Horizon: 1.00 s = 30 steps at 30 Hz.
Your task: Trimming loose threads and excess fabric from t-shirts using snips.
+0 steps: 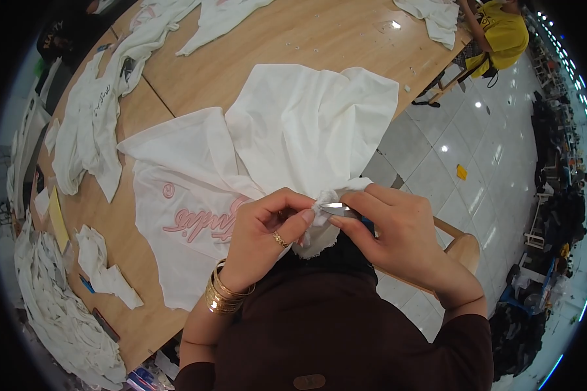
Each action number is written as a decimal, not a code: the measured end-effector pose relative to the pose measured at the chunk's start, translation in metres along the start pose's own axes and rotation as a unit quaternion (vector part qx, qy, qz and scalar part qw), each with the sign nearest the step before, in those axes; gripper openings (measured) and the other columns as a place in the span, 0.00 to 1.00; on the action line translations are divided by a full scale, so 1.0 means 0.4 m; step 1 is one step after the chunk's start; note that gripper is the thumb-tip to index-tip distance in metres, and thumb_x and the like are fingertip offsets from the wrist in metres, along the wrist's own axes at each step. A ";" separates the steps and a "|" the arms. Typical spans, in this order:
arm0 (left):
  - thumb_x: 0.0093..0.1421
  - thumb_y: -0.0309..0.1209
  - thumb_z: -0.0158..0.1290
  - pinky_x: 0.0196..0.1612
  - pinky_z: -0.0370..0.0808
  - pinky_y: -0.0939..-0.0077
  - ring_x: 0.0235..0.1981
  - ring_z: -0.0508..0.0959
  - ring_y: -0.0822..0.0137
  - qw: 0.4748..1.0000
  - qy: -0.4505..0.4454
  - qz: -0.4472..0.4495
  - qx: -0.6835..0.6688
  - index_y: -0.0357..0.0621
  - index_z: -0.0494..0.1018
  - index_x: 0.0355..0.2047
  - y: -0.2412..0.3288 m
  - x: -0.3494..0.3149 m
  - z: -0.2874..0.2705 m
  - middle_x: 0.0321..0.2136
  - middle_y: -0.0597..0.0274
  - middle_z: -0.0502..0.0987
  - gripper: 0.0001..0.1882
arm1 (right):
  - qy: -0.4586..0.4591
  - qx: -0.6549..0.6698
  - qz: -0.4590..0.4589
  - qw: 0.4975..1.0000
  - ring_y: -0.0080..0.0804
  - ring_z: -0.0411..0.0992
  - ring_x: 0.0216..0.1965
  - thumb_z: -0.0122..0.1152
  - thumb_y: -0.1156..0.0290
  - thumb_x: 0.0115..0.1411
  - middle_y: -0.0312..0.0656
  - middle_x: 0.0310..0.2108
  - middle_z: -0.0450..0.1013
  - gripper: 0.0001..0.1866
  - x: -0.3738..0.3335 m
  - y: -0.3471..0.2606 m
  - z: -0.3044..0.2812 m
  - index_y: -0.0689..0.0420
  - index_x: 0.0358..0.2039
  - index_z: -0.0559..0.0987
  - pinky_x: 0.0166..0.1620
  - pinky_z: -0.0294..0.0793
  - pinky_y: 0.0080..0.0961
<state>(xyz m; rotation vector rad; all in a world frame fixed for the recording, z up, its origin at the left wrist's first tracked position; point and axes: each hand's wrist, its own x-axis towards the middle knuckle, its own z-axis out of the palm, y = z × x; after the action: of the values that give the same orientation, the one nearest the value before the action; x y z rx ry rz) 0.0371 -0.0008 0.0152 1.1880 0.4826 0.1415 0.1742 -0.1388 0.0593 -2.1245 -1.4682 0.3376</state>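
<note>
A white garment [300,124] with pink lettering lies spread over the table, its near end gathered up at the table's edge in front of me. My left hand [267,228] pinches the bunched fabric edge between thumb and fingertips; a ring and gold bangles show on that arm. In my right hand [398,225] is a small pair of thread snips [336,208], with the metal blades pointing left at the gathered seam. The blade tips are at the cloth, close to my left fingertips. My right fingers hide most of the snips' handle.
More white garments [88,140] lie along the table's [195,85] left side, with a heaped white pile [59,313] at lower left. A dark flat object [105,324] rests near the edge. A wooden stool [463,254] stands at my right; a person in yellow [505,39] sits at far right.
</note>
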 end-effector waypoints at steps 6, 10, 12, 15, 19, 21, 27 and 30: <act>0.57 0.24 0.51 0.25 0.66 0.88 0.20 0.69 0.82 1.000 0.010 0.010 0.011 0.35 0.73 0.32 -0.003 0.002 0.008 0.21 0.69 0.72 0.05 | -0.013 0.104 0.044 0.993 0.36 0.69 0.18 0.60 0.64 0.53 0.40 0.20 0.70 0.10 0.006 0.021 0.018 0.58 0.27 0.76 0.21 0.65 0.27; 0.57 0.25 0.52 0.24 0.65 0.88 0.19 0.69 0.82 0.999 0.032 -0.002 -0.012 0.35 0.72 0.31 0.000 0.004 0.006 0.20 0.70 0.72 0.04 | -0.009 0.156 0.070 0.985 0.37 0.70 0.18 0.59 0.63 0.54 0.42 0.20 0.71 0.11 0.003 0.010 0.006 0.59 0.28 0.76 0.21 0.65 0.28; 0.56 0.25 0.52 0.22 0.64 0.88 0.18 0.68 0.82 0.998 0.054 0.016 0.001 0.35 0.72 0.29 -0.008 0.004 0.007 0.18 0.70 0.71 0.05 | -0.010 0.162 0.068 0.984 0.37 0.70 0.18 0.59 0.63 0.54 0.42 0.20 0.70 0.11 -0.001 0.006 0.006 0.59 0.28 0.76 0.21 0.65 0.28; 0.56 0.26 0.53 0.20 0.64 0.88 0.16 0.68 0.82 0.996 0.079 0.017 -0.022 0.35 0.72 0.27 -0.014 0.008 0.002 0.17 0.70 0.71 0.05 | -0.010 0.146 0.056 0.988 0.38 0.69 0.18 0.59 0.62 0.54 0.42 0.20 0.70 0.12 -0.006 0.004 0.006 0.59 0.28 0.76 0.21 0.65 0.28; 0.56 0.26 0.53 0.19 0.64 0.87 0.15 0.68 0.81 0.996 0.082 0.002 -0.036 0.35 0.73 0.26 -0.007 0.008 0.011 0.17 0.69 0.71 0.06 | -0.041 0.125 0.033 0.991 0.40 0.70 0.20 0.58 0.60 0.56 0.42 0.22 0.70 0.14 -0.010 0.003 0.006 0.59 0.30 0.74 0.21 0.65 0.31; 0.56 0.26 0.53 0.19 0.65 0.87 0.14 0.68 0.80 0.993 0.090 -0.017 -0.069 0.35 0.73 0.25 -0.008 0.008 0.012 0.17 0.68 0.72 0.06 | -0.061 0.131 0.034 0.989 0.41 0.70 0.20 0.57 0.59 0.56 0.42 0.22 0.70 0.14 -0.009 0.000 0.001 0.59 0.31 0.74 0.22 0.65 0.31; 0.55 0.27 0.54 0.20 0.68 0.86 0.15 0.70 0.79 0.992 0.093 -0.013 -0.082 0.33 0.75 0.26 -0.005 0.006 0.013 0.18 0.66 0.73 0.07 | -0.055 0.086 0.029 0.994 0.41 0.69 0.21 0.55 0.61 0.58 0.41 0.22 0.69 0.12 -0.015 -0.003 0.002 0.57 0.30 0.71 0.21 0.65 0.33; 0.55 0.26 0.54 0.20 0.69 0.85 0.15 0.70 0.78 0.993 0.082 -0.005 -0.080 0.33 0.75 0.26 -0.007 0.006 0.014 0.18 0.66 0.73 0.07 | -0.028 0.056 0.004 0.998 0.40 0.69 0.20 0.54 0.62 0.58 0.40 0.20 0.67 0.11 -0.015 -0.007 0.009 0.56 0.27 0.70 0.21 0.64 0.33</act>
<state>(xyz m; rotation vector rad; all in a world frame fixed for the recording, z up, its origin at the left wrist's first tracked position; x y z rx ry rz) 0.0411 -0.0058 0.0134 1.0210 0.6088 0.2660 0.1678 -0.1424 0.0572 -2.0470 -1.4368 0.4747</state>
